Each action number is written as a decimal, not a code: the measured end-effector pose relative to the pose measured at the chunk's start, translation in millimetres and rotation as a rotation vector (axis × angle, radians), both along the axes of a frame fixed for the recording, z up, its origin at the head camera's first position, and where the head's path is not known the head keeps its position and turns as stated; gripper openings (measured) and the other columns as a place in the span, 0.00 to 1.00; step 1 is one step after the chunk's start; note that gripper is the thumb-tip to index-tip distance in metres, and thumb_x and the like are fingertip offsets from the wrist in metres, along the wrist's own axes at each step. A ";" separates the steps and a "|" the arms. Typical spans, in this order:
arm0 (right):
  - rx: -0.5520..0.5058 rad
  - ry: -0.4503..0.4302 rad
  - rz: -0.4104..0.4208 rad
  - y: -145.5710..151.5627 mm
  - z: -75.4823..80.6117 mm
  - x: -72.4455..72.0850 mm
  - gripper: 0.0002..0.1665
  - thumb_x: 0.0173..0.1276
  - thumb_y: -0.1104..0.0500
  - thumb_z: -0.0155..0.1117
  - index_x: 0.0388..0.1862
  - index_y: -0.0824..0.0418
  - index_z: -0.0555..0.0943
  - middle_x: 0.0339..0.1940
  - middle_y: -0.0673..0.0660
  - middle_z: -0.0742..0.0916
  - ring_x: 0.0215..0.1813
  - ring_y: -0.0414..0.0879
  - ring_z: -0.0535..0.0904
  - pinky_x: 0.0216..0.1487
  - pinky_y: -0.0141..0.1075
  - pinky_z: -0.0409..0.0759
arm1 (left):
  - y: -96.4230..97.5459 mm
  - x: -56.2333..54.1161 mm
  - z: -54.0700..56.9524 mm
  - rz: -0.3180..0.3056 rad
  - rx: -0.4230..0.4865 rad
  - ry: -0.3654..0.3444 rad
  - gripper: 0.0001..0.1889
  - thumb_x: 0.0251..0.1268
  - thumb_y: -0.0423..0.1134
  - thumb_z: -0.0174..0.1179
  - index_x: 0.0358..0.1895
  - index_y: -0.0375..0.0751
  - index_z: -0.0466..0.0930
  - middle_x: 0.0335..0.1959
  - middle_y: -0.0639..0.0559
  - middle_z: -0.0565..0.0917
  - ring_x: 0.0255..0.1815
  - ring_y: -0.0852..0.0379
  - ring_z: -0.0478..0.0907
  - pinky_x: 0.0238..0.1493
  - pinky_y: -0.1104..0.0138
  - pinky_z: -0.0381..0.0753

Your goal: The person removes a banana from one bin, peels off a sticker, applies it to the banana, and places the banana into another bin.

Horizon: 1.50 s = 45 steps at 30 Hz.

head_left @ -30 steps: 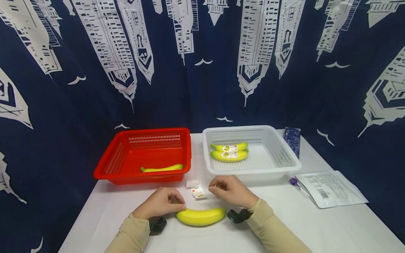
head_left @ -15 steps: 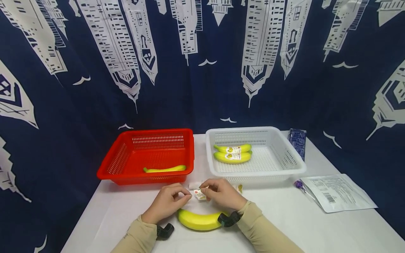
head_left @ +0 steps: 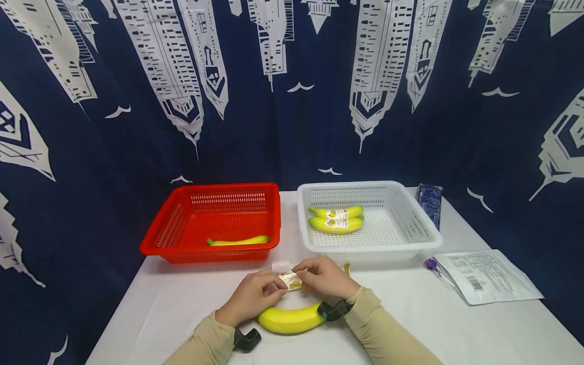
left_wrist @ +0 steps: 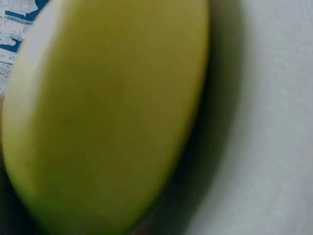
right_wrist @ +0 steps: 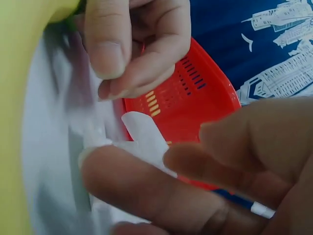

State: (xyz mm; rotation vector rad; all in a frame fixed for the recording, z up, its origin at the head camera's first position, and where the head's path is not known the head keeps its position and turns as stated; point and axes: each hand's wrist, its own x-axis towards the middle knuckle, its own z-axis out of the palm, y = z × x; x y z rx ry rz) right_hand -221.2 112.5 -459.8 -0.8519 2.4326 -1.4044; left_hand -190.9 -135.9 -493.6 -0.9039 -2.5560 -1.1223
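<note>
In the head view a small white label with banana pictures (head_left: 292,284) lies between my hands. My right hand (head_left: 327,279) pinches its upper right edge with thumb and forefinger. At its lower left corner, my left hand (head_left: 256,296) pinches it between thumb and fingertips. A yellow banana (head_left: 290,320) lies just below the hands, its ends partly covered by the left hand and the right wrist camera. The left wrist view is mostly filled by this banana (left_wrist: 107,107). White paper (right_wrist: 142,127) shows near the right fingers in the right wrist view.
Behind, a red basket (head_left: 157,249) holds a yellow banana-like piece (head_left: 239,241); a white basket (head_left: 369,249) holds labelled bananas (head_left: 336,224). A white packet (head_left: 485,279), purple-headed stick (head_left: 431,264) and dark blue packet (head_left: 430,205) lie right. A white piece (head_left: 281,265) lies behind the label.
My left hand has left the banana's left end and moved right to the label. My right hand has moved left onto the label, which now sits slightly turned. The banana stays on the table.
</note>
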 end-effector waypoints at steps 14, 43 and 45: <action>0.043 -0.027 0.024 8.2 -2.9 -0.3 0.12 0.74 0.57 0.64 0.41 0.64 0.90 0.25 0.56 0.90 0.21 0.38 0.76 0.25 0.27 0.73 | -2.6 3.9 4.4 -0.332 0.046 -0.099 0.18 0.50 0.52 0.81 0.42 0.50 0.90 0.38 0.60 0.87 0.31 0.67 0.79 0.31 0.73 0.80; -0.156 -0.038 0.061 12.9 0.5 2.9 0.14 0.77 0.61 0.60 0.52 0.68 0.87 0.42 0.62 0.92 0.36 0.56 0.86 0.41 0.35 0.86 | -3.4 2.7 5.9 -0.156 0.071 -0.182 0.33 0.64 0.53 0.72 0.70 0.48 0.74 0.51 0.55 0.90 0.50 0.58 0.88 0.61 0.58 0.82; -0.195 -0.049 0.088 12.5 1.8 3.6 0.15 0.77 0.61 0.60 0.54 0.69 0.86 0.44 0.63 0.92 0.38 0.60 0.86 0.43 0.36 0.86 | -3.1 2.2 5.9 -0.138 0.105 -0.189 0.36 0.64 0.51 0.73 0.73 0.50 0.69 0.53 0.53 0.89 0.53 0.56 0.88 0.64 0.56 0.80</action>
